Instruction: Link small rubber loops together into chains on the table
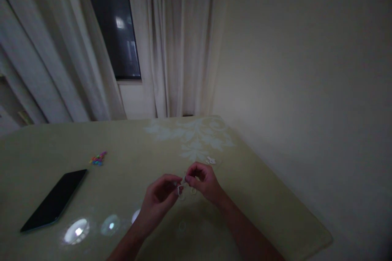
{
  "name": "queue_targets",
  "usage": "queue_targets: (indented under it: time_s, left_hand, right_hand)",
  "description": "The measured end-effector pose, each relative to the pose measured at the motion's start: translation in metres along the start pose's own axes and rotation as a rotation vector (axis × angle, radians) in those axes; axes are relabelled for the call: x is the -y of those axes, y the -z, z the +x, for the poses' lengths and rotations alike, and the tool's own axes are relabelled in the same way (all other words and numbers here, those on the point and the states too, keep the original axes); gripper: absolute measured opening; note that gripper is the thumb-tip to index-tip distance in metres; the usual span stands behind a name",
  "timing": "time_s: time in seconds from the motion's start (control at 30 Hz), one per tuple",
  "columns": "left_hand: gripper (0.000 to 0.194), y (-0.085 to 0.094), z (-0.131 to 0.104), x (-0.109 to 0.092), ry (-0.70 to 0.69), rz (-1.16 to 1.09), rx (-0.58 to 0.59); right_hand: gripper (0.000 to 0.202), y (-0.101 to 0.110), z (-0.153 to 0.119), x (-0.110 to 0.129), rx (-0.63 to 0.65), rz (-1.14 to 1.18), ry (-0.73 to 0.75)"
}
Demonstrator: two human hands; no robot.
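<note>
Over the lower middle of the table, my left hand (161, 196) pinches a small white ring-like piece (179, 190) between thumb and fingertips. My right hand (203, 180) is just to its right, with thumb and index finger pressed together at the other end of the same thin white piece. The fingertips of both hands nearly meet. Below them a pale ring (193, 191) shows on the table, and another faint ring (182, 226) lies nearer the front edge. Beyond my right hand sits a small group of white pieces (210, 160).
A black tablet (55, 200) lies at the left on the table (128, 142). Behind it is a small pile of colourful pieces (98, 159). Bright light reflections show on the surface at front left. A wall borders the right side; curtains hang behind.
</note>
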State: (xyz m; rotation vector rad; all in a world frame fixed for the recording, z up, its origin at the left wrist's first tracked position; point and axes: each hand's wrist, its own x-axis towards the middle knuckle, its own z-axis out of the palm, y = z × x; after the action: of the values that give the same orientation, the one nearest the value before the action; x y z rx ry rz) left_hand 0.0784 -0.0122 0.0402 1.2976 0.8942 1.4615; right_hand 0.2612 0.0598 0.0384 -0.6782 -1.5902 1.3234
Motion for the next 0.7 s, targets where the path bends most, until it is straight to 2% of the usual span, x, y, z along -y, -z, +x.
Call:
queue_targets:
  time_s: [0.2, 0.4, 0.7]
  left_hand:
    - [0.018, -0.0018, 0.0031, -0.0040, -0.006, 0.048, -0.057]
    - [0.018, -0.0005, 0.0017, -0.0011, -0.002, 0.067, -0.059]
    - [0.016, 0.0011, 0.0044, -0.0023, -0.089, 0.053, 0.020]
  right_hand:
    - [0.030, -0.0012, -0.0016, 0.0027, 0.022, -0.015, 0.017]
    - [0.030, 0.0005, -0.0003, 0.0003, -0.044, -0.046, 0.031]
    - [0.030, -0.0022, -0.0021, 0.0013, 0.074, -0.040, 0.014]
